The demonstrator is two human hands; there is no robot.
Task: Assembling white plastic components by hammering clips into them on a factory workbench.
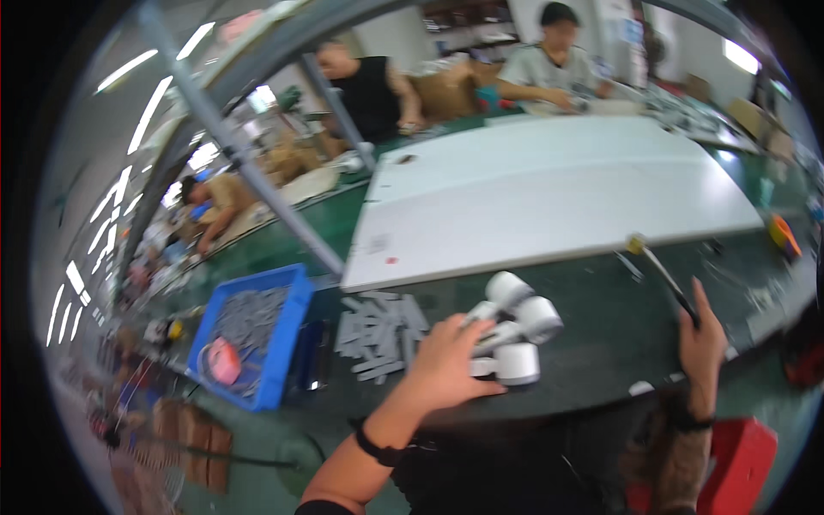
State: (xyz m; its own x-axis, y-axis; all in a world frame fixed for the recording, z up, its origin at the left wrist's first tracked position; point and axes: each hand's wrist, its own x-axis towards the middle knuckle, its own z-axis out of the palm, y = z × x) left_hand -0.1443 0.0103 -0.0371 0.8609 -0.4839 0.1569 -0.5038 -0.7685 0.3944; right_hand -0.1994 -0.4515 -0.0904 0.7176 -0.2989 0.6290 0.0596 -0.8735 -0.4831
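Note:
My left hand (442, 365) curves around a bunch of white parts with round caps (517, 365) and narrow stems. Its thumb and fingers are on either side of the stems, over the dark tabletop. On the right, my right hand (704, 343) is closed around the dark handle of a slim hammer (671, 276). The hammer has a yellowish head and points away from me, near the front edge of a large white panel (549, 193). Close to my left hand lies a loose pile of flat grey strips (373, 335).
A blue bin (287, 348) of small grey pieces, with a pink item inside, stands at the left. An orange and yellow tape roll (783, 236) is at the right. A grey metal post (249, 163) rises beyond the bin. Several people work across the bench. A red stool (742, 468) stands below right.

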